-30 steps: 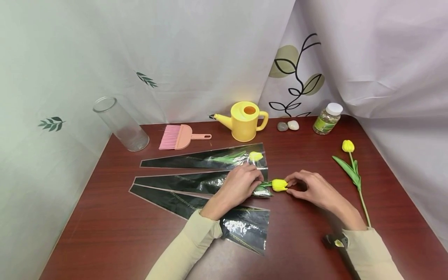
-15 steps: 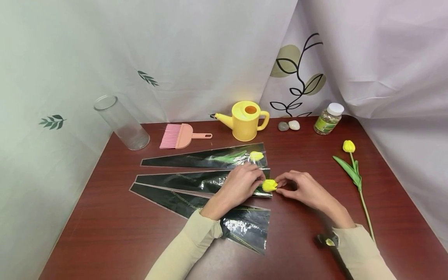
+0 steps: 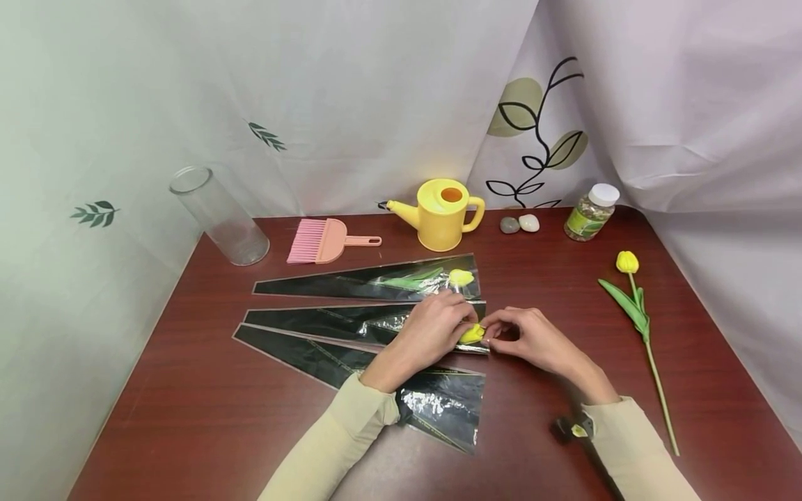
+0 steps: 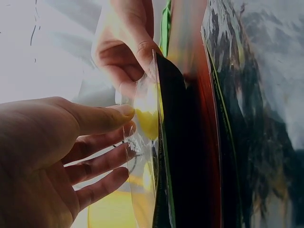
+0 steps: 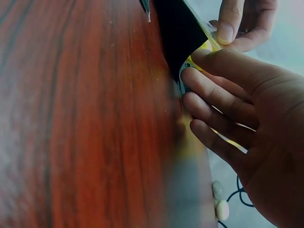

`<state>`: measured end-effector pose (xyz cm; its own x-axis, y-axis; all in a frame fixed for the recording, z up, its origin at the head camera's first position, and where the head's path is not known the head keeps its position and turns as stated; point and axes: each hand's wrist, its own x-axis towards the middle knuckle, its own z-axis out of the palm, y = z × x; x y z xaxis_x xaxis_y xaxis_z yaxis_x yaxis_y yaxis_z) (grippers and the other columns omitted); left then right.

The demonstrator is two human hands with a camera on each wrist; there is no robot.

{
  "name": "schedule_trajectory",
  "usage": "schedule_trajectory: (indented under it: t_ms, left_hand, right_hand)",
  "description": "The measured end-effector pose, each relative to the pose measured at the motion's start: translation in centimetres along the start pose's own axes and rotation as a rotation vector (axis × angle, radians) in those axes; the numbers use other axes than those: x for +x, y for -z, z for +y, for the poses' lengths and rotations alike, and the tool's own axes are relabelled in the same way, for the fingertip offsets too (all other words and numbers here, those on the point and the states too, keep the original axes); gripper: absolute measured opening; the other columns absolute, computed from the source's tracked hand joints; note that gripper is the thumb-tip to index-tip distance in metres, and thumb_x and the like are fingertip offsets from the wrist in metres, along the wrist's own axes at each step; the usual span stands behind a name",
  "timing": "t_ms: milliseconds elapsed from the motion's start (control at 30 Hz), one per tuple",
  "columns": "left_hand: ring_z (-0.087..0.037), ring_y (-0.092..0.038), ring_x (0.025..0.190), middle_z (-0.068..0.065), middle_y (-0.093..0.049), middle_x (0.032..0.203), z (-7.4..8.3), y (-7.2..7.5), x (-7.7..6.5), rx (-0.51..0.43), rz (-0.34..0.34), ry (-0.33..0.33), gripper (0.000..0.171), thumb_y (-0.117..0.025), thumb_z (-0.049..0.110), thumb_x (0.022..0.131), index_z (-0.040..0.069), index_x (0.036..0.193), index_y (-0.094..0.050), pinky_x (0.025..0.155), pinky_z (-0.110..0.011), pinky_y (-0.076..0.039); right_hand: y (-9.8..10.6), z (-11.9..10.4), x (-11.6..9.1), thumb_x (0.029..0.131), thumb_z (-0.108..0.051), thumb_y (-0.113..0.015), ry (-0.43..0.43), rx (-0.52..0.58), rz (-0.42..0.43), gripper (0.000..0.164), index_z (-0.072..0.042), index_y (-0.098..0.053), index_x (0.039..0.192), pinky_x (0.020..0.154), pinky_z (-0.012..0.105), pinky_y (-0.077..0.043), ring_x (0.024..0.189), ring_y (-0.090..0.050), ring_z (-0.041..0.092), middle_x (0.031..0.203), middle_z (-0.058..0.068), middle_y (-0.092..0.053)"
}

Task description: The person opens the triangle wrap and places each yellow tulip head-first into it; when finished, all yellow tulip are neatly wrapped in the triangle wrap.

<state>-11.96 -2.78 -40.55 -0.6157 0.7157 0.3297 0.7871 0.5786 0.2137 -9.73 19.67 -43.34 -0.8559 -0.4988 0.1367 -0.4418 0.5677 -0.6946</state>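
My left hand [image 3: 431,328] pinches the clear front film of the middle black-backed flower sleeve [image 3: 313,324] at its wide right end, lifting it off the dark back. A yellow artificial tulip [image 3: 472,335] lies with its head in that mouth. In the left wrist view the tulip head [image 4: 147,121] shows through the film. My right hand [image 3: 532,339] pinches the tip of the bloom between thumb and forefinger, right at the sleeve's edge. In the right wrist view, the other fingers of the right hand [image 5: 242,104] spread below. The stem is hidden behind the left hand.
Above lies a sleeve [image 3: 319,286] holding a tulip; below, another sleeve [image 3: 447,407]. A loose tulip [image 3: 651,362] lies right. Along the back stand a glass vase [image 3: 228,226], pink brush [image 3: 326,241], yellow watering can [image 3: 441,223], two stones [image 3: 529,223] and a jar [image 3: 589,216].
The right hand has moved left, pushing the tulip from outside the sleeve's edge until its head sits in the mouth. The left hand has stayed in place on the film.
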Motion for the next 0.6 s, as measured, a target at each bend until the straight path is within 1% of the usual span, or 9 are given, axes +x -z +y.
schedule_trajectory:
  t_ms: [367,500,600]
  left_hand:
    - [-0.012,-0.057,0.093,0.007,-0.066,0.096,0.0,0.0,0.0,0.002,-0.018,0.007,0.007,-0.072,0.023,0.09,0.019,0.095,-0.073,0.081,-0.028,-0.046]
    - [-0.012,-0.057,0.094,0.007,-0.065,0.097,0.0,0.1,0.0,-0.004,-0.024,0.014,0.01,-0.073,0.026,0.09,0.019,0.097,-0.073,0.083,-0.028,-0.046]
    - [-0.011,-0.057,0.094,0.007,-0.065,0.097,0.0,0.1,0.0,-0.007,-0.022,0.018,0.011,-0.073,0.027,0.09,0.019,0.098,-0.073,0.084,-0.028,-0.046]
  right_hand:
    - [-0.1,0.2,0.0,0.082,-0.009,-0.08,0.016,0.005,0.002,0.025,-0.012,-0.071,0.104,0.067,0.027,-0.053,0.076,-0.063,0.003,0.085,-0.011,-0.066]
    - [0.7,0.4,-0.7,0.081,-0.008,-0.08,0.034,-0.015,0.018,0.027,-0.011,-0.07,0.107,0.068,0.027,-0.053,0.077,-0.063,0.003,0.085,-0.012,-0.066]
    - [1.7,0.8,-1.7,0.081,-0.008,-0.08,0.032,-0.056,0.062,0.027,-0.011,-0.07,0.107,0.069,0.028,-0.052,0.077,-0.062,0.003,0.085,-0.014,-0.065]
